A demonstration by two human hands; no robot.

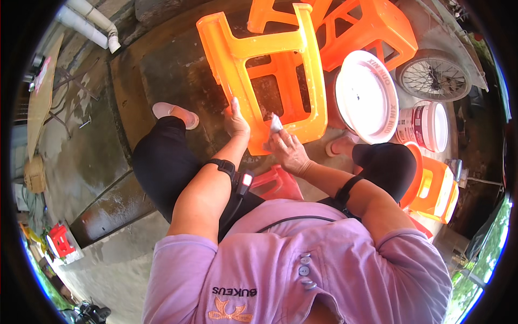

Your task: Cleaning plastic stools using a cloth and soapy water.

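An orange plastic stool (267, 46) is tilted on its side in front of me, its legs pointing away. My left hand (237, 123) grips the left edge of the stool, thumb up along its side. In my right hand (288, 152) is a pale crumpled cloth (276, 123), pressed against the near part of the stool. Between my legs, below the hands, part of a red plastic stool (279, 184) shows.
More orange stools (374, 32) stand beyond at the upper right. Close by are a white round basin (366, 97), a paint bucket (423, 125) and a spoked wheel (435, 77). An orange stool (435, 190) lies by my right knee. White pipes (87, 26) run at the upper left; the floor is partly wet.
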